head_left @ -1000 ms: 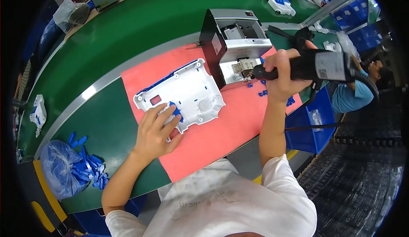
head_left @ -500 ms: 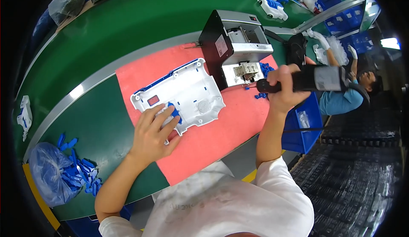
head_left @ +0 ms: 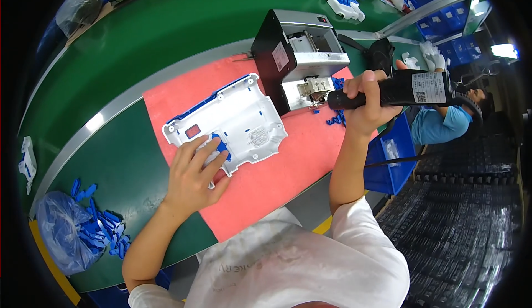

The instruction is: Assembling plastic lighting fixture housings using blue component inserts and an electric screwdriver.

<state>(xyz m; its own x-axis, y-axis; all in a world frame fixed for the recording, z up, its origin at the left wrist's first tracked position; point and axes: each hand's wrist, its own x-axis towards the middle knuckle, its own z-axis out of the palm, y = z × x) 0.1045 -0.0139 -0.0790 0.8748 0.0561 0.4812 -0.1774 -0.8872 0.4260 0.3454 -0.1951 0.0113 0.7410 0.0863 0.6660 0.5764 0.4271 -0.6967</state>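
Note:
A white plastic housing shell [head_left: 238, 114] with a blue edge strip lies inside-up on the pink mat [head_left: 271, 180]. My left hand [head_left: 194, 169] rests on its near left part with fingers spread, the fingertips touching a blue plastic piece [head_left: 221, 147] set in the shell. In my right hand [head_left: 368, 106], closed round it, is a black electric screwdriver [head_left: 407, 89] with a white label. It is held almost level, its nose pointing left at the front of a black-and-silver screw feeder [head_left: 318, 58]. The tip is not clearly visible against the feeder.
Small blue parts [head_left: 337, 118] lie beside the feeder. A blue bin [head_left: 390, 161] stands at right. Left, more blue pieces [head_left: 105, 227] spill from a clear bag [head_left: 64, 230]. White-and-blue housings [head_left: 343, 4] sit at the back. A co-worker in a blue shirt [head_left: 443, 125] is at far right.
The view has shifted slightly, moving the scene a little left. The screwdriver's nose now sits closer to the feeder's front. My left hand stays on the blue piece.

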